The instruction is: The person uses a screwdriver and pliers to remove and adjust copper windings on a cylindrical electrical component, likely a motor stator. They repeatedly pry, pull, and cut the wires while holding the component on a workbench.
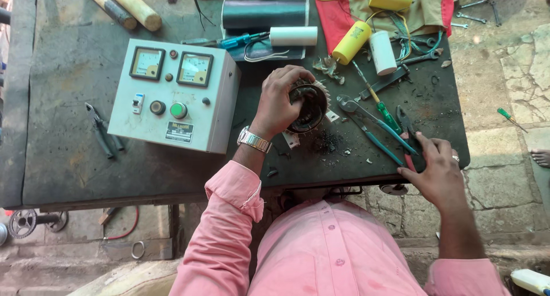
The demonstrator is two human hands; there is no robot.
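Head view looks down on a dark desk [69, 158]. At far left lie dark pliers [103, 130], and two wooden handles [129, 7] sit in the upper left of the frame. Next comes a grey meter box [175, 93] with two dials, knobs and a green button. Above centre are a dark roll [264, 14], a white tube [293, 36] and a blue screwdriver [240, 41].

At centre the left hand [278, 104] grips a round motor core [309, 106], fingers [295, 78] clamped over its top edge; the core stands tilted on the desk, with dark crumbs and scraps [329, 142] just below it. That debris suggests part of the stripping is done, though how much stays inside the core I cannot tell.

Right of the core lie blue-handled pliers [369, 127] and a green screwdriver [381, 110]; yellow capacitors [352, 41] and a white one [382, 52] sit in the upper right. At lower right the right hand [438, 170] rests at the desk edge, fingers spread apart, tips touching red-handled cutters [408, 137], not yet gripped.
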